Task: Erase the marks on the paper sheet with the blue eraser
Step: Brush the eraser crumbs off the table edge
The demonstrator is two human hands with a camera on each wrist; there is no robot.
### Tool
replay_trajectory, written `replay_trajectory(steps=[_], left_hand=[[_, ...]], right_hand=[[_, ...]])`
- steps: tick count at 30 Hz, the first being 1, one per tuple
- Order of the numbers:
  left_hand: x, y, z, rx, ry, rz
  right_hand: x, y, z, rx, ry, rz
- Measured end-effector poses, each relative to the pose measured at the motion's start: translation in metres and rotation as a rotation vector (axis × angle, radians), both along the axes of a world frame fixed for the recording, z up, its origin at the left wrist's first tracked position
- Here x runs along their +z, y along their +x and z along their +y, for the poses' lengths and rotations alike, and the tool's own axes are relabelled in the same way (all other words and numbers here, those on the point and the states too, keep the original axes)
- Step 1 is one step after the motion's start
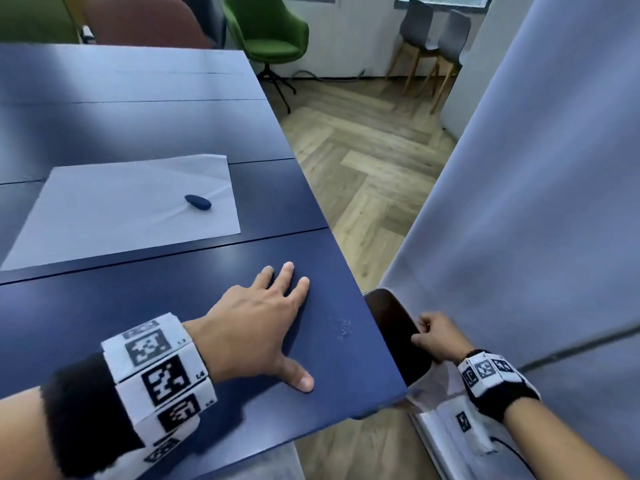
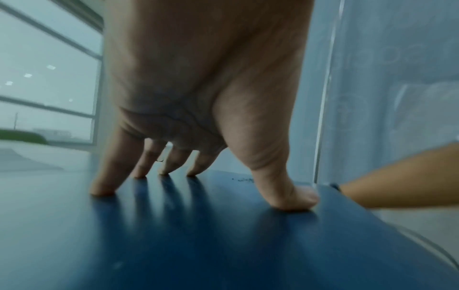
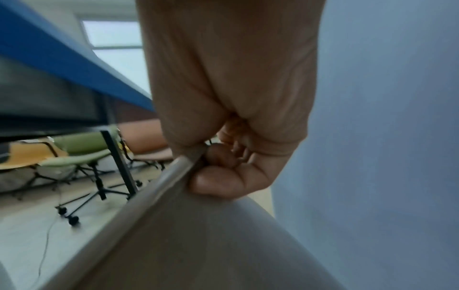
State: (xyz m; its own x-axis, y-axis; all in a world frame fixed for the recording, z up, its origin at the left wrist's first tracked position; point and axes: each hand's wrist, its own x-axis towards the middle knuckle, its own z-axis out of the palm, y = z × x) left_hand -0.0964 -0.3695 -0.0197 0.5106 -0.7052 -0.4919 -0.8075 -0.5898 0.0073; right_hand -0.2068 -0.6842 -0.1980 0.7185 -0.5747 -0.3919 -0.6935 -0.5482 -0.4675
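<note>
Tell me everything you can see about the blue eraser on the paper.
The blue eraser is a small, dark blue, elongated oval with rounded ends, smooth and matte. It lies flat on the white paper sheet, towards the sheet's right side, angled diagonally. Only the paper touches it; neither hand is near. It shows in the head view only, too small for finer detail.

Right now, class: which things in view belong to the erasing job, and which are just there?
Job:
blue eraser, lying on the sheet
paper sheet

Just there:
blue table, left hand flat on it
dark chair back, gripped by right hand
green chair
</note>
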Motion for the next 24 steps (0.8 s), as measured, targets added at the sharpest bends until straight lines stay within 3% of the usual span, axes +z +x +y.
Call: replay_trajectory(steps=[3, 5, 8, 11, 14, 17, 19, 20, 22, 24], left_hand=[[-0.003, -0.013, 0.019, 0.142, -0.065, 0.105], [-0.012, -0.022, 0.03, 0.22, -0.121, 0.088], [-0.021, -0.031, 0.032, 0.295, -0.163, 0.037], [-0.02, -0.044, 0.007, 0.362, -0.198, 0.088], [-0.034, -0.075, -0.033, 0.228, -0.255, 0.077], [-0.036, -0.108, -0.075, 0.049, -0.361, 0.185], [-0.022, -0.121, -0.092, 0.037, -0.538, 0.134], [-0.016, -0.12, -0.096, 0.041, -0.59, 0.22], [-0.005, -0.106, -0.091, 0.057, -0.509, 0.409], [0.0, -0.074, -0.068, 0.142, -0.458, 0.295]], right_hand=[[0.062, -0.011, 0.016, -0.015, -0.128, -0.106], [0.093, -0.019, 0.027, -0.03, -0.197, -0.166], [0.125, -0.032, 0.042, -0.041, -0.246, -0.239], [0.142, -0.043, 0.053, -0.035, -0.284, -0.292], [0.149, -0.05, 0.06, -0.041, -0.296, -0.312], [0.154, -0.053, 0.065, -0.049, -0.301, -0.322], [0.157, -0.054, 0.067, -0.049, -0.299, -0.317], [0.16, -0.054, 0.068, -0.039, -0.304, -0.312], [0.162, -0.057, 0.067, -0.043, -0.29, -0.324], [0.165, -0.06, 0.069, -0.06, -0.268, -0.362]])
